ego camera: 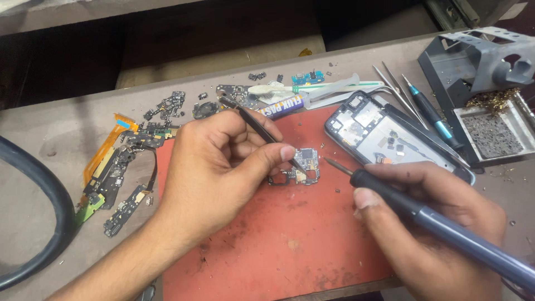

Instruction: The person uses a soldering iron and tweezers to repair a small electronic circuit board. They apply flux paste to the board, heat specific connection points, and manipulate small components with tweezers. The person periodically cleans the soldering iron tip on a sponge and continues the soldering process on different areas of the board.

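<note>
My left hand (pixel 214 167) grips black tweezers (pixel 253 124), whose tips press down on a small circuit board (pixel 302 167) lying on the red mat (pixel 267 245). In my right hand (pixel 440 223) is a soldering iron (pixel 446 226) with a dark blue-grey handle. Its metal tip points left and sits just right of the board, a little apart from it. An opened phone frame (pixel 384 136) lies at the mat's upper right, just beyond my right hand.
Several loose circuit boards and orange flex cables (pixel 120 167) lie left of the mat. A flux syringe (pixel 301 95), spare tweezers (pixel 398 92) and a blue screwdriver (pixel 432 114) lie behind it. A grey iron stand with tray (pixel 490 128) stands at right; a black hose (pixel 44 189) curves at far left.
</note>
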